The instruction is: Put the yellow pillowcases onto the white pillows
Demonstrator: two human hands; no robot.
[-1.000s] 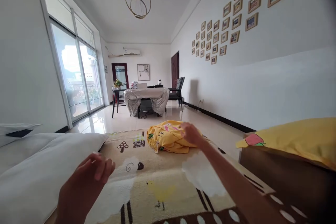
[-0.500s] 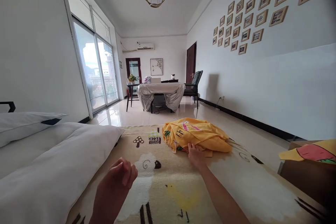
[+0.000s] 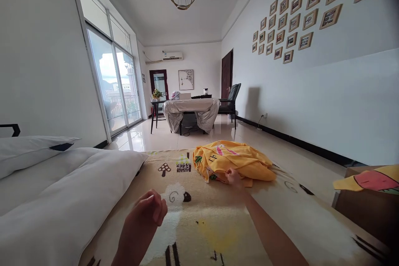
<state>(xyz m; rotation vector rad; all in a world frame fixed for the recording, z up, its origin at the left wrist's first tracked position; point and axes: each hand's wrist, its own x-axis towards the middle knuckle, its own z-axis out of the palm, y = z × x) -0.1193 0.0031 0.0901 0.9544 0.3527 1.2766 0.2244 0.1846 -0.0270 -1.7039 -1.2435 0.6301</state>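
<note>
A crumpled yellow cloth (image 3: pixel 249 164) with pink, green and black prints lies in a heap on the cream patterned blanket (image 3: pixel 212 199). My right hand (image 3: pixel 234 178) is at the heap's near edge, its fingers drawn together in a pinch on the fabric. Whether the heap is a garment or a cover cannot be told from its folds. My left hand (image 3: pixel 151 208) hovers over the blanket to the left, beside a printed sheep. Its fingers are curled in, with nothing visible in them, and it is apart from the cloth.
White pillows (image 3: pixel 102 174) lie along the left side. At the right edge stands a brown cardboard box (image 3: pixel 364 212) with another yellow and red cloth (image 3: pixel 370 178) hanging over its rim. Farther off are a covered table (image 3: pixel 191 104) and a black chair (image 3: pixel 230 99).
My right hand has shifted slightly right along the cloth, and its fingers have drawn in. My left hand has moved a little to the right. The heap has hardly changed.
</note>
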